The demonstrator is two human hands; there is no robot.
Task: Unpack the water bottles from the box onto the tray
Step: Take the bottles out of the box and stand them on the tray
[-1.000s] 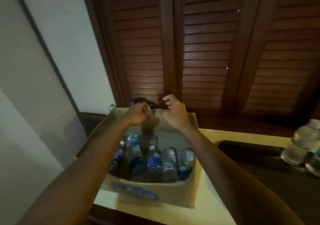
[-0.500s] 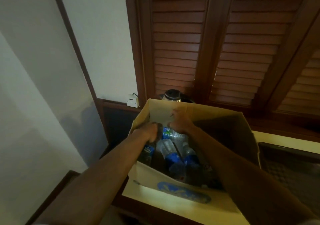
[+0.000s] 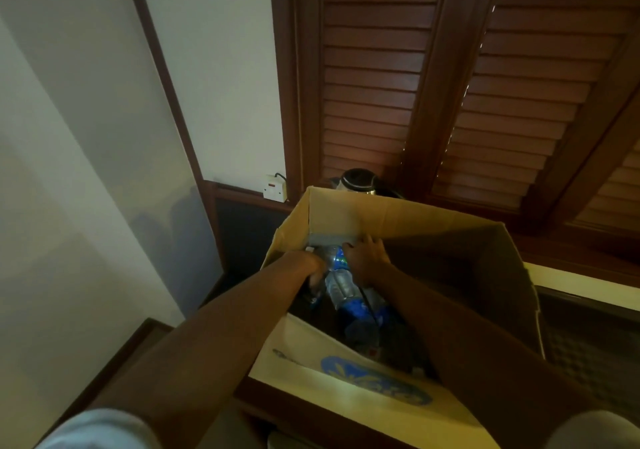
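An open cardboard box (image 3: 398,218) with a blue logo on its near flap stands on a pale counter. Inside lie several clear water bottles with blue labels, one of them (image 3: 343,289) pointing toward me in the middle. Both my hands are down at the box's far left corner. My left hand (image 3: 311,268) curls its fingers round a bottle that is mostly hidden under it. My right hand (image 3: 369,258) grips another bottle (image 3: 334,256) lying against the back wall. The dark tray (image 3: 588,331) sits right of the box, partly hidden by the box wall.
A black and silver kettle (image 3: 356,180) stands just behind the box, with a wall socket (image 3: 274,189) to its left. Brown louvred shutters fill the back. A white wall and the dark counter edge are at the left.
The view has swung left and down, and the bottles on the tray are out of frame. Both hands went from the box's raised flap down inside it onto bottles.
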